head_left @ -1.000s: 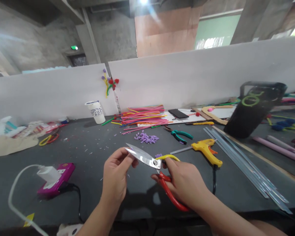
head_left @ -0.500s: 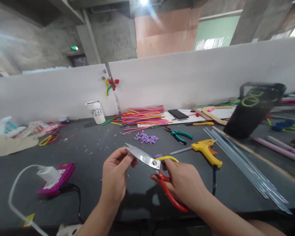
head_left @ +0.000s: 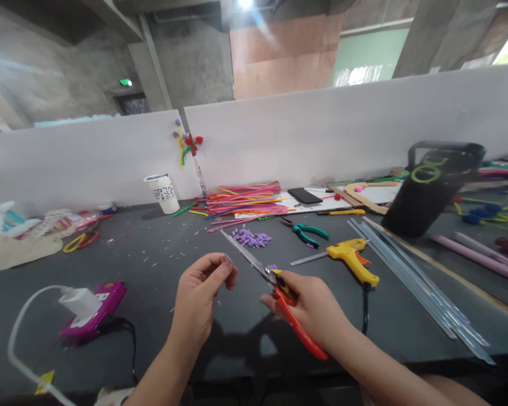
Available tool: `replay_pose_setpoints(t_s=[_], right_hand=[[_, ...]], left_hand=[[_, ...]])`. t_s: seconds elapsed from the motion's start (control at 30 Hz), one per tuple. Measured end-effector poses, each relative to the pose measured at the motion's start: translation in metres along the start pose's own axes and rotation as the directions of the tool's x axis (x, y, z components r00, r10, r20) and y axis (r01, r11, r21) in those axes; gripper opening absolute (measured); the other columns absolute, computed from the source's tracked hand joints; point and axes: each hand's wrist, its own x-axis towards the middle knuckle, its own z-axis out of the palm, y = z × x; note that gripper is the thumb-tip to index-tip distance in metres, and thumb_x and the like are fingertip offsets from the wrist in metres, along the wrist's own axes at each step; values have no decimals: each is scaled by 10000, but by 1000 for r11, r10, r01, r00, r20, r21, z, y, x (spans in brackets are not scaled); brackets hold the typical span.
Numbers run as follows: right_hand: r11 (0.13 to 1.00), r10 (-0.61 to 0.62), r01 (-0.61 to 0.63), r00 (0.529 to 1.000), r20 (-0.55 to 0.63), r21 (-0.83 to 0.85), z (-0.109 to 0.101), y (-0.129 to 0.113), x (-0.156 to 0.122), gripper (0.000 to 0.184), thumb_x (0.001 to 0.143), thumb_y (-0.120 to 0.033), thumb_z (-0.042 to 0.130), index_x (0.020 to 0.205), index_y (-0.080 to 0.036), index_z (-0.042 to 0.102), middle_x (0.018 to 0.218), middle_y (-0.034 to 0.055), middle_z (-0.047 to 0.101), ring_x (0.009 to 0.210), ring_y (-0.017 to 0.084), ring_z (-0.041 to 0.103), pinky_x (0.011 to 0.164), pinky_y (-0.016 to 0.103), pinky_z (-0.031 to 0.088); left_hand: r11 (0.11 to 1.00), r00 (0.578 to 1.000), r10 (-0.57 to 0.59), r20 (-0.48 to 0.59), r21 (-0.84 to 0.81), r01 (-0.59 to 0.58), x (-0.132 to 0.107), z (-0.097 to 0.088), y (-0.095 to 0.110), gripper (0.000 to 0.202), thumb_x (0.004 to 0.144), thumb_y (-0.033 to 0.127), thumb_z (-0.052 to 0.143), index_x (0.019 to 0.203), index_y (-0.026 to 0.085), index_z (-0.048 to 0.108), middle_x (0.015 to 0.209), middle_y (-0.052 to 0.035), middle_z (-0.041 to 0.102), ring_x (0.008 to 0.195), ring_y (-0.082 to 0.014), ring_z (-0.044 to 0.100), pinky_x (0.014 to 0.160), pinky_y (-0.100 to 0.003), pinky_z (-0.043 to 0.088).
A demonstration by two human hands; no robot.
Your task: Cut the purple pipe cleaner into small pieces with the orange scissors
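Note:
My right hand (head_left: pixel 313 301) is wrapped round the red and yellow handles of a pair of scissors (head_left: pixel 298 327). Their blades look edge-on to me and point up and left, apart from my other hand. Thumb and fingers of my left hand (head_left: pixel 203 293) are pinched together above the table. A tiny purple piece (head_left: pixel 227 258) shows at those fingertips, most of it hidden. Beyond the blades lies a pile of short purple pieces (head_left: pixel 254 239), cut bits of fuzzy stem by their look, with a smaller cluster (head_left: pixel 272 267) close to my right hand.
Pliers (head_left: pixel 307 231), a yellow glue gun (head_left: pixel 351 259) and clear glue sticks (head_left: pixel 415 287) lie to the right, near a black bottle (head_left: pixel 427 192). Coloured pipe cleaners (head_left: pixel 243 198) and a white cup (head_left: pixel 163 194) stand behind. A purple power strip (head_left: pixel 105 313) with cables is at left.
The scissors have come away from my left fingertips and turned, so the blades appear edge-on and point further forward. My left hand stays nearly in place, still pinched.

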Motion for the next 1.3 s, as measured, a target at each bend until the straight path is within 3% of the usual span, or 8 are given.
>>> replay_pose_setpoints(t_s=[0.1,0.23,0.37,0.53,0.73,1.07,1.2,1.3], right_hand=[[933,90,-98,995,39,345,-2,-5,4,217,717,-361,512,596,-190,457,484,-55,434,427,80,403,422,189,294],[730,210,-270,963,169,628,-6,-9,9,160,709,-334,490,701,-175,505,417,-83,411,323,59,360,334,168,288],[644,90,-262,959,269,719,-9,-6,11,177,704,-340,499,712,-164,510,387,-87,435,304,55,387,328,154,316],[681,105,-290,948,302,672,-8,-7,11,62,664,-231,483,640,-174,481,413,-86,450,299,42,375,305,138,280],[746,116,-220,972,203,628,-3,-5,10,43,621,-141,457,611,-181,446,453,-95,397,348,40,371,347,145,290],[832,100,-122,993,71,541,4,-3,10,36,626,-150,478,618,-174,452,533,-59,435,491,74,395,434,168,311],[871,62,-89,996,70,483,1,-2,10,96,703,-263,501,668,-179,472,541,-57,439,485,81,399,455,184,316],[965,20,-28,999,32,262,-6,-1,7,194,696,-367,552,727,-188,484,581,-39,489,527,107,433,486,204,310]], left_hand=[[991,982,-129,141,39,124,-1,3,-2,78,689,214,636,682,141,610,587,10,591,517,-73,499,510,-179,387],[950,900,-313,303,102,296,-6,9,-8,96,685,227,636,667,139,604,585,-4,591,501,-82,505,495,-188,384],[924,851,-382,360,155,349,-10,13,-12,102,675,227,640,645,138,601,577,-7,579,493,-90,508,495,-198,392],[933,846,-359,394,179,313,-9,13,-14,92,656,214,640,633,127,616,558,-9,562,487,-96,497,491,-211,394],[933,922,-258,288,322,161,-7,15,-12,46,650,180,619,669,142,636,557,-3,574,520,-115,516,524,-218,402],[856,956,-134,260,517,-21,-11,18,-17,70,671,151,560,658,156,628,595,0,578,549,-120,526,539,-218,407],[910,966,-124,228,414,19,-9,15,-14,49,687,172,582,649,157,610,543,25,557,511,-97,511,516,-197,397],[974,987,-64,149,222,30,-6,9,-12,27,697,191,608,688,167,601,582,33,577,526,-83,514,534,-189,405]])
